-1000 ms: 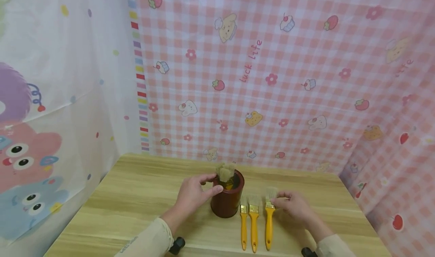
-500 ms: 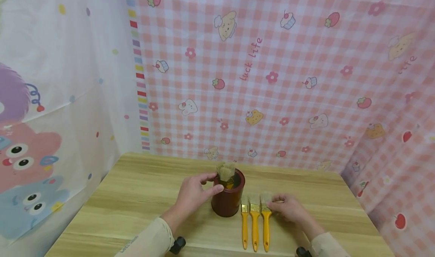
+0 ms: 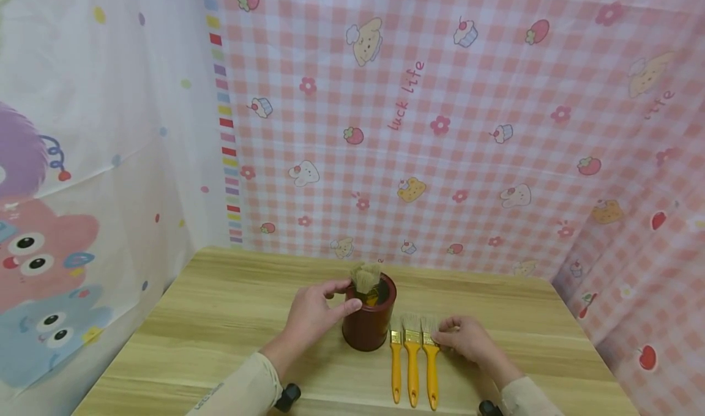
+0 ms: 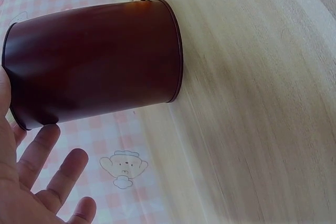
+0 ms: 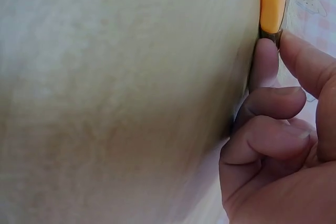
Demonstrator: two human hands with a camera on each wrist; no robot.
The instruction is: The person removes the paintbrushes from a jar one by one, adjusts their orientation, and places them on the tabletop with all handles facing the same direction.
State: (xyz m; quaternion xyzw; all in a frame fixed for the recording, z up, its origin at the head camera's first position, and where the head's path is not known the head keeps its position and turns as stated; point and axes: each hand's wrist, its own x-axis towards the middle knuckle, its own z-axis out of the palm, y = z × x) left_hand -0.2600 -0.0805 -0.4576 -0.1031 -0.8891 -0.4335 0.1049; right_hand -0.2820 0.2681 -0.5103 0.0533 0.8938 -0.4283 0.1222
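Observation:
A dark red-brown cylindrical pot (image 3: 365, 331) stands on the table, with light bristles of paintbrushes (image 3: 366, 279) rising from its mouth. My left hand (image 3: 315, 310) holds the pot's rim between thumb and fingers; the lower fingers spread loosely in the left wrist view. Right of the pot, three yellow-handled paintbrushes lie side by side, bristles away from me: a narrow one (image 3: 396, 370), a middle one (image 3: 412, 370) and a right one (image 3: 432, 373). My right hand (image 3: 468, 341) pinches the right paintbrush (image 5: 272, 3) at its metal ferrule, other fingers curled.
The wood-grain table (image 3: 237, 342) reaches back to a pink checked cloth (image 3: 330, 159) with cartoon prints. A white patterned cloth (image 3: 126, 189) hangs along the left side. Dark straps sit near both wrists.
The right paintbrush has moved left with my right hand, closing the gap to the middle one. My left hand and the pot have stayed in place.

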